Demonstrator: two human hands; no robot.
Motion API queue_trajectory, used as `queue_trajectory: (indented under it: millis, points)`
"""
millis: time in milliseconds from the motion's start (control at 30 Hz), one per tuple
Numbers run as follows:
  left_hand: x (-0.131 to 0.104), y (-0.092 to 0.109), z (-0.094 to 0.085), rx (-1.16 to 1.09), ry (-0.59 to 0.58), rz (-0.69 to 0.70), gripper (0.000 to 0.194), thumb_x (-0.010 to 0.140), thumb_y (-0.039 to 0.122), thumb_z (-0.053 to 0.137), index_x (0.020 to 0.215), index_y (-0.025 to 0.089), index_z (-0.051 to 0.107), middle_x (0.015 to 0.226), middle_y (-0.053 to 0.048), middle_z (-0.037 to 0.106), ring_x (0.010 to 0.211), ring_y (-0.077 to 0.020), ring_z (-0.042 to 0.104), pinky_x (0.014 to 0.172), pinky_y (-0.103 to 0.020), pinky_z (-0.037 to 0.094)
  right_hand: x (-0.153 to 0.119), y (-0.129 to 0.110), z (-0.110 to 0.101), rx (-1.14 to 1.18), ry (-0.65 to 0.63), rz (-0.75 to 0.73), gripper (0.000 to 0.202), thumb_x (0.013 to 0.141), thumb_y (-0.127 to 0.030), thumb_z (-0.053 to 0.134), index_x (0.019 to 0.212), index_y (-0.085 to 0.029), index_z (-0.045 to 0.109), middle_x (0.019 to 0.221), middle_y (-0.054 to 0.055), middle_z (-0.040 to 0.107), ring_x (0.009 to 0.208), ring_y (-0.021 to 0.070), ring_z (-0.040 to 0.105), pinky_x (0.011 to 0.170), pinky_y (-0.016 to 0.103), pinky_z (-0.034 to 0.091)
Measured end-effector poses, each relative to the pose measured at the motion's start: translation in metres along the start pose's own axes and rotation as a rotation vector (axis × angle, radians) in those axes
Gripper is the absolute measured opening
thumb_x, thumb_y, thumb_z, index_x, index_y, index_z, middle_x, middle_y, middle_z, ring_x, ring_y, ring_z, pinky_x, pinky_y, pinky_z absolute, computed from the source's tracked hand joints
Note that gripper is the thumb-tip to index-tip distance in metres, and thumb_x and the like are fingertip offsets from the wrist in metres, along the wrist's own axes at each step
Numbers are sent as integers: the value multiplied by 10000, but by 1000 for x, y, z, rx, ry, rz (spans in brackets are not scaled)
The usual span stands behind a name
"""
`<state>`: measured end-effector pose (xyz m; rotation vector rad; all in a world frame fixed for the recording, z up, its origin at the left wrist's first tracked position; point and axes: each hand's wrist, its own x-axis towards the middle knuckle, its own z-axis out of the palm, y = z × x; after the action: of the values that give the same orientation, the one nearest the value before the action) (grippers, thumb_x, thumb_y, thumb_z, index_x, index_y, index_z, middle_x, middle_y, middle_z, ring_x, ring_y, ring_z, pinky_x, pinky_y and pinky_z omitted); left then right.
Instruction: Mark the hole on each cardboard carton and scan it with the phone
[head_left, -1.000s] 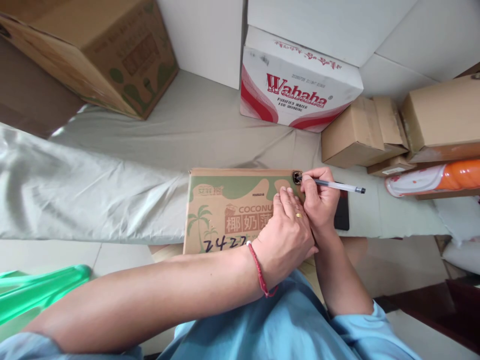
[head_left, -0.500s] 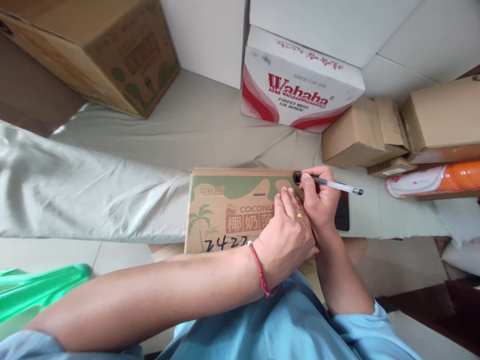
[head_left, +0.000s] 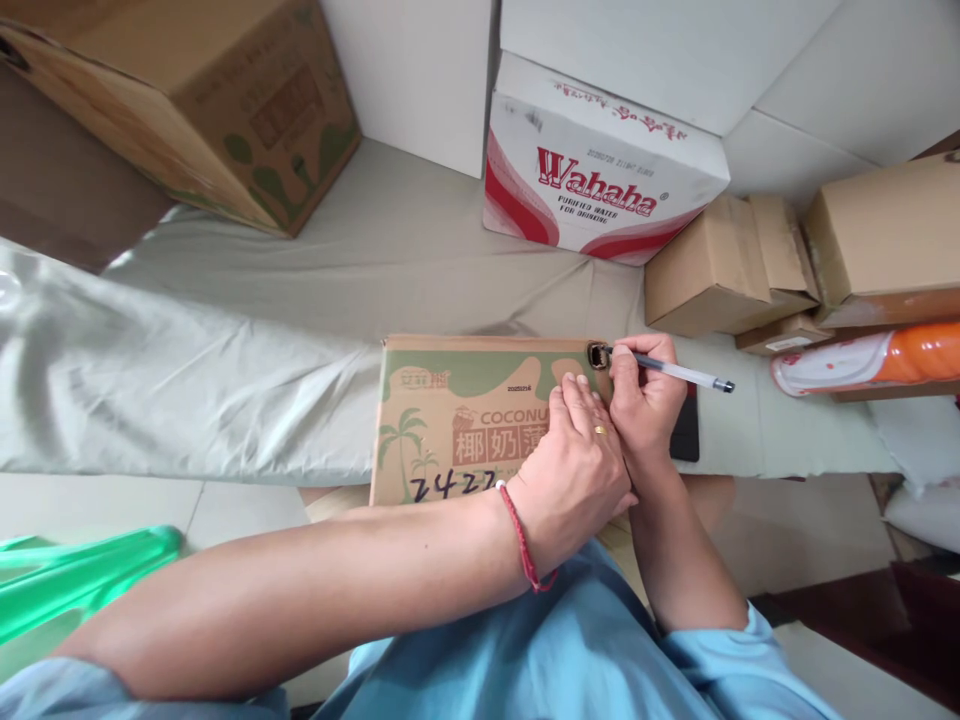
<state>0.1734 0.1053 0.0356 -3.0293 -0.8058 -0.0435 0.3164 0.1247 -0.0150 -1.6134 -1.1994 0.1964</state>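
A brown and green coconut carton lies in front of me, with "2422" handwritten in black near its lower edge. My left hand rests flat on its right part, fingers stretched out and lying together, a ring and a red bracelet on it. Pinched in my right hand is a clear-barrelled pen, its tip close to a dark-edged hole at the carton's upper right corner. A dark flat object shows partly behind my right hand.
Pale cloth covers the surface. A white and red Wahaha box stands behind, a large brown carton at back left. On the right are brown boxes and an orange-capped bottle. Green plastic is at lower left.
My right hand and the pen have shifted slightly right, and the pen tip has moved away from the hole, which shows more fully. My left hand is still.
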Motion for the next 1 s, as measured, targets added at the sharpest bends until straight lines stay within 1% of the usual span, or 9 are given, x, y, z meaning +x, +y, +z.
queue_trajectory:
  millis: [133, 200, 300, 400, 700, 900, 1000]
  points:
    - [-1, 0, 1, 11, 19, -18, 1083, 968, 757, 693, 1503, -177, 573, 1486, -481, 557, 1433, -537, 636, 1172, -587, 575, 0, 1, 1, 15, 12, 12, 134, 1014, -347, 631, 954, -227, 634, 772, -30, 638, 655, 116, 583, 627, 256, 475]
    - [-1, 0, 1, 8, 21, -19, 1082, 960, 762, 701, 1501, -168, 583, 1482, -476, 566, 1427, -533, 643, 1169, -582, 578, 0, 2, 1, 0, 15, 34, 132, 1008, -345, 629, 947, -228, 631, 756, -34, 625, 635, 115, 567, 612, 254, 466]
    - [-1, 0, 1, 1, 15, -11, 1084, 952, 768, 706, 1500, -160, 589, 1480, -477, 565, 1420, -536, 647, 1159, -586, 584, -1, 4, 1, -9, 75, 56, 117, 983, -318, 619, 906, -230, 615, 719, -44, 584, 614, 113, 542, 601, 251, 453]
    - [0, 0, -1, 0, 9, -13, 1075, 955, 760, 710, 1502, -158, 589, 1486, -477, 558, 1432, -539, 635, 1158, -586, 585, 0, 5, 2, 16, 124, 49, 109, 967, -302, 615, 888, -228, 611, 734, -40, 582, 649, 116, 557, 635, 252, 471]
    - [0, 0, 1, 5, 23, -6, 1107, 943, 764, 721, 1481, -194, 582, 1463, -496, 563, 1419, -567, 628, 1147, -590, 593, -4, 8, -1, 1, 119, 51, 108, 960, -267, 610, 863, -222, 616, 723, -47, 577, 626, 106, 535, 616, 245, 447]
    - [0, -1, -1, -4, 12, -12, 1098, 944, 752, 729, 1487, -190, 580, 1469, -489, 566, 1428, -565, 623, 1159, -587, 584, -3, 8, 1, 13, 110, 52, 118, 975, -305, 623, 888, -226, 620, 738, -41, 596, 640, 114, 557, 627, 252, 459]
    - [0, -1, -1, -16, 10, -14, 1105, 939, 752, 736, 1490, -192, 575, 1475, -493, 557, 1434, -565, 619, 1160, -593, 581, -4, 10, -1, -22, 111, 50, 111, 974, -292, 614, 885, -227, 619, 731, -44, 587, 639, 114, 554, 636, 256, 458]
